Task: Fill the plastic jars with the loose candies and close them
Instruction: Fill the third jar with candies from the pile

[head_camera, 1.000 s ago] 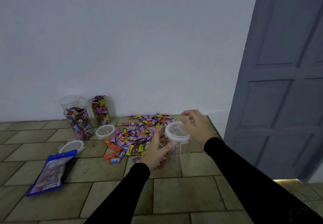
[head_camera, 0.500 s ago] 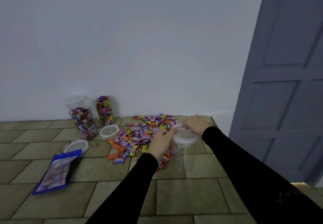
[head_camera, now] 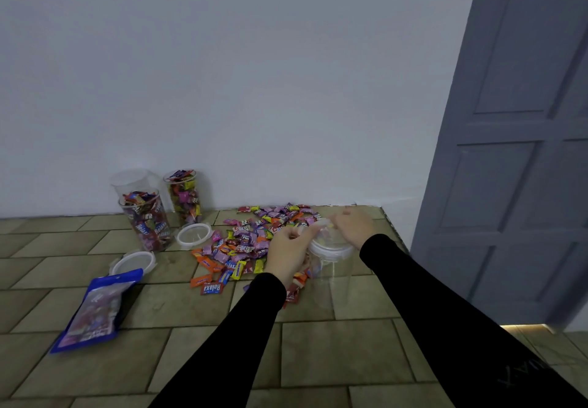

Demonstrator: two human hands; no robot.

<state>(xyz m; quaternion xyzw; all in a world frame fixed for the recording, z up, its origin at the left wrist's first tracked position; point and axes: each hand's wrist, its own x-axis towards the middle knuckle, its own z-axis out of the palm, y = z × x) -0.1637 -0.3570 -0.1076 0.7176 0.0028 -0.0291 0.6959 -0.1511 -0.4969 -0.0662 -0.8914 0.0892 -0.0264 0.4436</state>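
On tiled floor, "Relaxa" candies, left hand and right hand gripping lid of clear jar

Dim, flat indoor light; hands motion-blurred, edges bowed by wide-angle distortion.

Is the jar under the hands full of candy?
No, the jar under the hands looks clear and almost empty, while the candies lie loose on the floor.

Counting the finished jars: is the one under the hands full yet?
Empty: the jar shows clear walls, though its lid is on.
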